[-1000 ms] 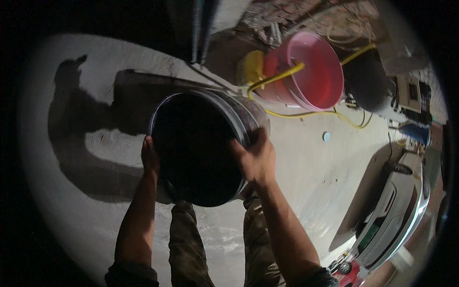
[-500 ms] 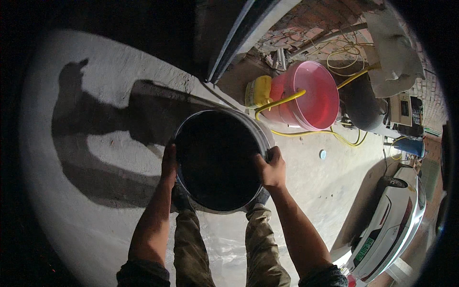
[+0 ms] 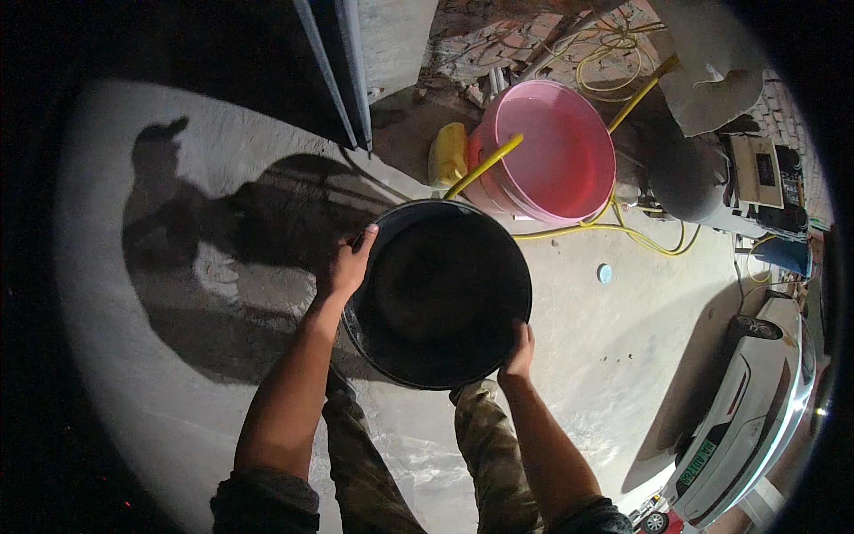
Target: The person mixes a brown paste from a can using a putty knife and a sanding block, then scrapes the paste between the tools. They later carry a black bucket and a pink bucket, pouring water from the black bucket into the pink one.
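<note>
A large round black bucket [image 3: 445,294] hangs in front of my legs, its wide mouth turned up toward me and its inside dark. My left hand [image 3: 350,262] grips the upper left of the rim, thumb lying along the edge. At the lower right side my right hand [image 3: 518,354] is closed around the rim. Most fingers of both hands are hidden behind the bucket's wall. Just beyond it stands a big pink tub [image 3: 543,200], with a yellow hose [image 3: 485,167] hooked over its near side.
A yellow jug [image 3: 447,155] stands left of the pink tub. Yellow hose loops lie on the concrete floor [image 3: 569,303], near a small pale blue disc [image 3: 604,273]. Metal posts [image 3: 351,80] rise at the upper left. A white car [image 3: 738,409] is parked at the right.
The bucket has tilted so more of its inside faces me, and moved slightly right. My left hand has risen with the rim, while my right hand has dropped lower.
</note>
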Available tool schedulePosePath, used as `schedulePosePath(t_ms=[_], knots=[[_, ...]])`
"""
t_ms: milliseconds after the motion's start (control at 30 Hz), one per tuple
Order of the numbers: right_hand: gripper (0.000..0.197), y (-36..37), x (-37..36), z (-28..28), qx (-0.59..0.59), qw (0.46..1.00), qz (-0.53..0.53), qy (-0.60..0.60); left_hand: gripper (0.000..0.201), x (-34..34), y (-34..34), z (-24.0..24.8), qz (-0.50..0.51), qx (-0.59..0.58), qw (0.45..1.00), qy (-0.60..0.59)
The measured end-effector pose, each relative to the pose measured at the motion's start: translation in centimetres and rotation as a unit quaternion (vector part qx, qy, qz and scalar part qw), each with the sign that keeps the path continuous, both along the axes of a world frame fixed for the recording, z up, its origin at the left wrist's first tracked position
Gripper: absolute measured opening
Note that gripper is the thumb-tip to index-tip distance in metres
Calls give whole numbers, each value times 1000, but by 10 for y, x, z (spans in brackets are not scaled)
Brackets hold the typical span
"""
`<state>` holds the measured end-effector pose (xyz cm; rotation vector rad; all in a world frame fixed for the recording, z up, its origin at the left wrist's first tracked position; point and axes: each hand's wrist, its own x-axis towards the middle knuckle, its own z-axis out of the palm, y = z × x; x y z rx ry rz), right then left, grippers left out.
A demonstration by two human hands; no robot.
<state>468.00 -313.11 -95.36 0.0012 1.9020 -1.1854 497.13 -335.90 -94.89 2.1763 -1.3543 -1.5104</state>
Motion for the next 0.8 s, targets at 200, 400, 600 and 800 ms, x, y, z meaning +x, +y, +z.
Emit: schedulePosePath(t_ms=[200, 400, 600, 800], knots=[[41, 42, 29, -12, -43, 998, 23, 46, 97, -10, -20, 10, -149, -20, 985, -84], [37, 31, 88, -6, -23, 973, 149, 176, 78, 63, 2, 29, -123, 13, 989, -79], [35, 26, 80, 59, -52, 998, 20, -19, 76, 72, 39, 83, -160, -72, 966, -189], [51, 4, 83, 50, -13, 995, 64, 76, 83, 65, 5, 105, -192, 3, 961, -197]])
